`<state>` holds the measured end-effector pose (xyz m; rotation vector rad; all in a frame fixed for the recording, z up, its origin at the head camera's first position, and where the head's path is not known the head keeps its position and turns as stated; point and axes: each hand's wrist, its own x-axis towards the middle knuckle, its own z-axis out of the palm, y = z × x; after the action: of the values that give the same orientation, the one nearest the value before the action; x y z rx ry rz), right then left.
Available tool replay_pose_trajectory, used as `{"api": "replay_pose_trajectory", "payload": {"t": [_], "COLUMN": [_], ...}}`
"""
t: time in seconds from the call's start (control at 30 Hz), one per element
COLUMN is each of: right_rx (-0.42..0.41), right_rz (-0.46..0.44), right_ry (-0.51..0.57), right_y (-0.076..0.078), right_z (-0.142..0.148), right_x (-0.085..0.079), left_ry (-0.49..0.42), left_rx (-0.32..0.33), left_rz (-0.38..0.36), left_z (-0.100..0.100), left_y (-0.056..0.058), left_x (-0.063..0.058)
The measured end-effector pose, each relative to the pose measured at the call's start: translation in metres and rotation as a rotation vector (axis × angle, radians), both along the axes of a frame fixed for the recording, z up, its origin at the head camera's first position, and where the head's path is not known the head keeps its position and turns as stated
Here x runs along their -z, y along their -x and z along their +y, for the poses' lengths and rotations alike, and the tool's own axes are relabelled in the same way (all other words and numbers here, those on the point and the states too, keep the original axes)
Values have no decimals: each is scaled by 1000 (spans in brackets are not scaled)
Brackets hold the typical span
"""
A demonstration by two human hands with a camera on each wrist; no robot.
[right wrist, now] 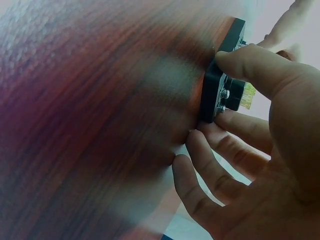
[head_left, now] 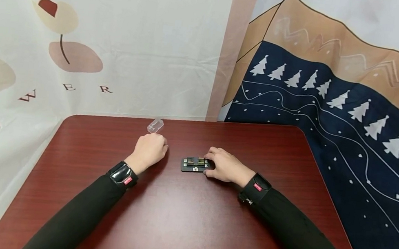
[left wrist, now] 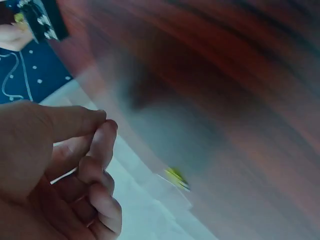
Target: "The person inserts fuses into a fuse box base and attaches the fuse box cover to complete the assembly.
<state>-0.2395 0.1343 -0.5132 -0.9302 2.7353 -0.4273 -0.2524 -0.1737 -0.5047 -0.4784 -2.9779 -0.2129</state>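
My right hand grips the right end of a small black fuse block on the table. In the right wrist view the thumb presses one long edge of its base, and the forefinger lies at the opposite edge. Metal screws and a yellow-green part show on the block's upper side. My left hand is over the table to the left of the block, with thumb and forefinger tips together and the other fingers curled. Nothing shows between those fingertips. Just beyond this hand lies a clear plastic cover.
The reddish-brown wooden table has rounded far corners. A small yellow piece shows by the table's far edge in the left wrist view. Behind hang a pale printed cloth and a navy cloth with white trees.
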Motion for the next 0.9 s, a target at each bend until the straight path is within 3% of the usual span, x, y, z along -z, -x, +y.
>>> {"api": "replay_pose_trajectory", "payload": {"t": [0.2, 0.43, 0.63, 0.9], "right_rx": [-11, -9, -8, -13], "right_rz": [4, 7, 6, 15], "right_ry": [6, 7, 8, 6], "right_y": [0, 1, 1, 1], "right_z": [0, 0, -1, -1], "right_x": [0, -2, -1, 0], "left_ry": [2, -11, -7, 12], "left_rx": [-117, -216, -236, -202], "left_rz": [37, 45, 19, -10], "left_z": [-17, -26, -28, -28], "left_y": [4, 5, 7, 6], "left_x": [8, 3, 1, 1]}}
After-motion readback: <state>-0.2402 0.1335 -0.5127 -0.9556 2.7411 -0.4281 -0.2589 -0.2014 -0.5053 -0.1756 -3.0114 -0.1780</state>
